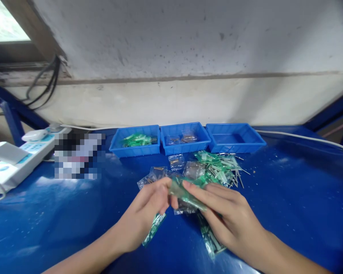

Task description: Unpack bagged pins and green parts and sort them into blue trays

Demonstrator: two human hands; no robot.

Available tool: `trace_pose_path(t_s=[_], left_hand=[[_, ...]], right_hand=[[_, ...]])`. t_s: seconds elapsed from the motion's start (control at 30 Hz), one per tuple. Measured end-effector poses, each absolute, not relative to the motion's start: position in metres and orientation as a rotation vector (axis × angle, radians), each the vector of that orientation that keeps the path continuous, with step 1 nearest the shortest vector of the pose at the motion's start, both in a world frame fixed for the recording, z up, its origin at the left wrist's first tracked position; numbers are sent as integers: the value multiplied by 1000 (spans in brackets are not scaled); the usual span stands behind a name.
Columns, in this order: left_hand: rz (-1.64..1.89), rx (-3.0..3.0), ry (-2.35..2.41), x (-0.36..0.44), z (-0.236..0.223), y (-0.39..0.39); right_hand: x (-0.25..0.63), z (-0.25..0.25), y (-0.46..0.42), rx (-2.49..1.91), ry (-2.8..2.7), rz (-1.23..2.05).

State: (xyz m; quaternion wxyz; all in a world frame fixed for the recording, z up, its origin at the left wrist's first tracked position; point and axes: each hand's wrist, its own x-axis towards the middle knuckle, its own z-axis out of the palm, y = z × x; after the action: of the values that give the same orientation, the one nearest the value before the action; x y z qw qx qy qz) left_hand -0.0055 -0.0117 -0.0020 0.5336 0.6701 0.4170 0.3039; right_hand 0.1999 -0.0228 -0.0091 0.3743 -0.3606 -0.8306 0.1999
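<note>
A small green see-through plastic bag [185,195] is stretched between my hands above the table. My left hand [148,207] pinches its left end with curled fingers. The right hand [231,213] grips the other end, thumb on top; what is inside the bag is blurred. Below my left hand shows a green packet [154,230], partly covered. Another green packet [213,239] with long metal pieces in it lies under my right hand. Just beyond is a pile of green bags and loose metal pins [221,171], with clear bags [176,162] of brass-coloured pieces to its left.
Three blue bins stand along the wall: the left bin [134,151] with green bags, the middle bin [185,146] with clear bags, the right bin [236,146] without visible contents. A white power strip [17,163] and a blurred-out object [78,156] sit at left.
</note>
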Motion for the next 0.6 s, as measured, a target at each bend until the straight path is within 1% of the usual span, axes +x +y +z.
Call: trace_pose_path(t_s=[0.07, 0.13, 0.23, 0.3, 0.37, 0.5, 0.6], left_hand=[[713, 1437, 1031, -5, -2, -9], [754, 1454, 1104, -3, -1, -7], [973, 1753, 1145, -1, -1, -7], [1140, 2059, 1076, -2, -3, -9], [1214, 2338, 978, -4, -7, -11], [1157, 2563, 940, -6, -10, -15], [1047, 2459, 973, -4, -8, -16]], right_hand=[[199, -10, -23, -907, -2152, 454], [197, -10, -25, -922, -2138, 520], [196, -6, -27, -1008, -2057, 676], [197, -2, -28, -1046, -1972, 777], [196, 2, -27, -1028, -1892, 884], [194, 5, -24, -1048, -1754, 1021], [192, 1, -23, -1117, -1743, 959]])
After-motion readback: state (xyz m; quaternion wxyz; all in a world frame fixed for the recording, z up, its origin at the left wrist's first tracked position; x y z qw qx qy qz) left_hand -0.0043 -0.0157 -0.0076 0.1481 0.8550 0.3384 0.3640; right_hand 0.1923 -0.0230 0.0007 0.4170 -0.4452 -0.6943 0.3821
